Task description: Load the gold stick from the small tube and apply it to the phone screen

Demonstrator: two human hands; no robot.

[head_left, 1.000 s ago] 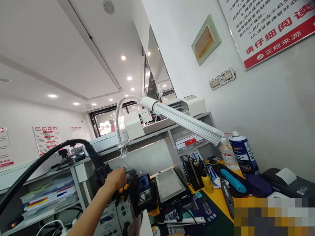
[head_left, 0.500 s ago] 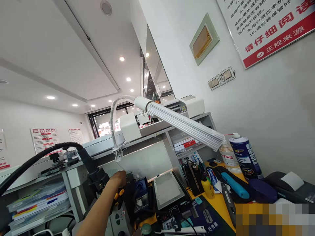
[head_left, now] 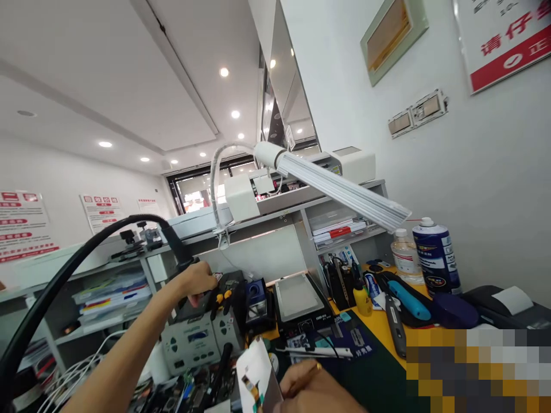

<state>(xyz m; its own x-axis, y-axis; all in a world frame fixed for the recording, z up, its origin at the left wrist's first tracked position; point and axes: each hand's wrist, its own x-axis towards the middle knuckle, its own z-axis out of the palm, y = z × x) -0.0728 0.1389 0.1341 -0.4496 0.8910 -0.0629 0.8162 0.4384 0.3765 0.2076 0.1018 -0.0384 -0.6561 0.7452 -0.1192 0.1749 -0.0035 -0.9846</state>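
Note:
My left hand (head_left: pixel 197 280), fingers curled down, is over the left part of a grey soldering station (head_left: pixel 191 344) with knobs and a display. What its fingers hold, if anything, is hidden. Pliers with orange-and-black handles (head_left: pixel 221 297) lie just right of that hand on the station. At the bottom, my right hand (head_left: pixel 321 387) wears a ring and grips a thin panel (head_left: pixel 253 367), white on one face, with a small flex cable on it. The panel is tilted upright, and part of it is hidden by the fingers.
A thick black hose (head_left: pixel 86 252) arches across the left. A white bar lamp (head_left: pixel 344 192) hangs over the bench. A heating plate (head_left: pixel 299 295), glue bottle (head_left: pixel 362 298), spray can (head_left: pixel 437 255) and blue-handled tool (head_left: pixel 408 299) stand or lie right. Loose parts and cables crowd the lower left.
My right hand has come into view with the panel. The left hand stays by the station, now left of the pliers. The view has turned left and lower, showing more of the bench.

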